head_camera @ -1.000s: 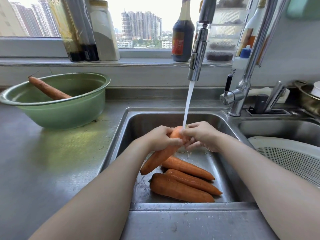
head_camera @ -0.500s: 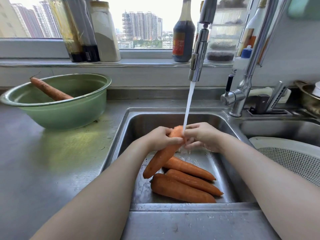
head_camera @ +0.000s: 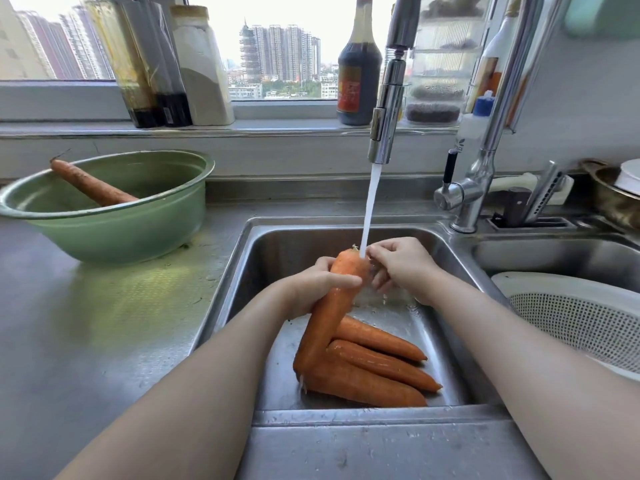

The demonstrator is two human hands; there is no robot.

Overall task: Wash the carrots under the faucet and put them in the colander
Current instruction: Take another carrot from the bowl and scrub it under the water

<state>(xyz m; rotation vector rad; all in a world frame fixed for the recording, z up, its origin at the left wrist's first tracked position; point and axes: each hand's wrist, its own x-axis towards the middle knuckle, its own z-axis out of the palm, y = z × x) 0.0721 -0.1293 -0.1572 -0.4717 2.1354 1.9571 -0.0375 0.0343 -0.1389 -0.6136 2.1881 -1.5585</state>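
Head view: long orange carrot [head_camera: 329, 317] is gripped mid-shaft by left hand [head_camera: 322, 282], crown pinched by right hand [head_camera: 401, 268], under chrome pull-down faucet [head_camera: 388, 109], over steel sink [head_camera: 277, 244]. Rotation advised so all sides get rinsed. White perforated plastic colander [head_camera: 568, 306] is positioned right.

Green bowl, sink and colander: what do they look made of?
Green bowl: probably plastic, glossy; light glows through its wall. Sink: likely stainless steel, brushed grey, dull reflections. Colander: seemingly white plastic, matte, with fine moulded holes.
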